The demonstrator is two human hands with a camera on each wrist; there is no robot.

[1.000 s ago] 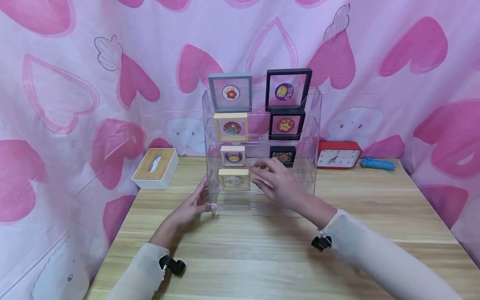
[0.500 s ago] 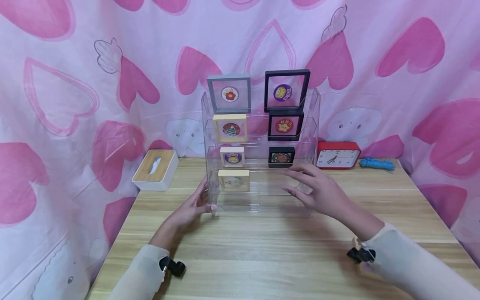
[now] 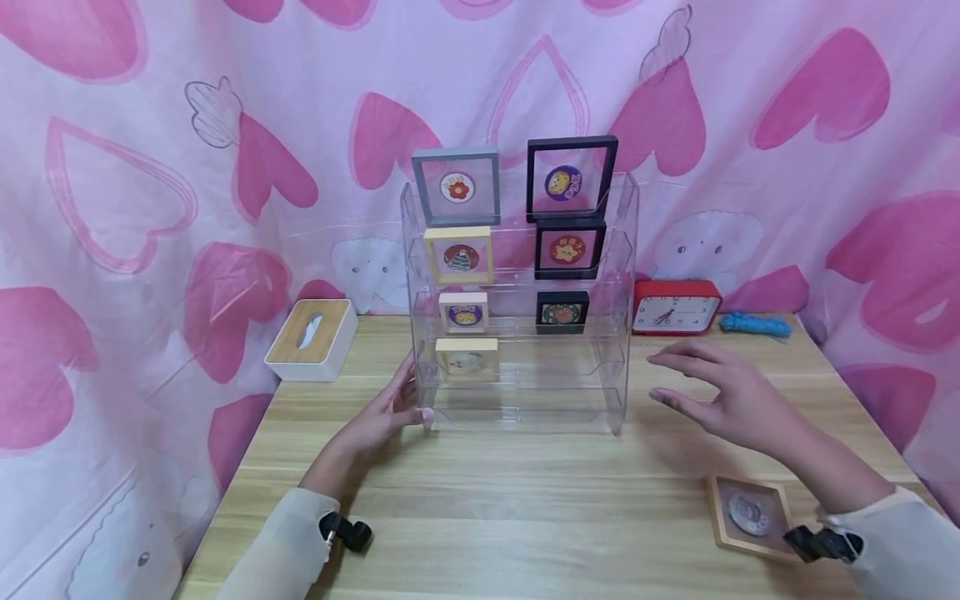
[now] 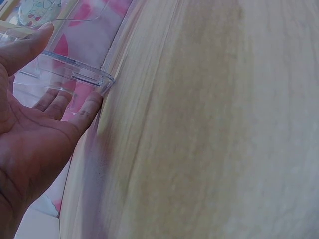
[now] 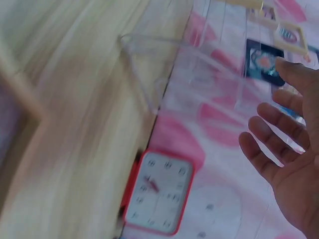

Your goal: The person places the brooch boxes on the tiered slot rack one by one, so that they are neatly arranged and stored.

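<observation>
A clear tiered display rack [image 3: 555,400] stands on the table, bearing several small square frames with round badges. My left hand [image 3: 382,417] holds its lower left side, thumb at the front corner and fingers along the side; the left wrist view shows the palm [image 4: 37,134] facing the rack. In the bottom tier leans a pale yellow frame [image 3: 467,358], with a black frame [image 3: 562,312] one tier up at right. My right hand [image 3: 727,396] hovers right of the rack, fingers loosely spread with nothing in them. A wooden frame with a round badge [image 3: 750,515] lies near the right wrist.
Behind the rack, a red clock [image 3: 677,307] and a blue bundle of cord [image 3: 753,325] sit at the back right. A tissue box [image 3: 311,337] stands at the left. A pink heart-patterned curtain [image 3: 300,83] hangs behind the table.
My right hand has left the pale yellow frame in the bottom tier and moved right, past the rack. The wooden frame on the table has come into view. My left hand stays put.
</observation>
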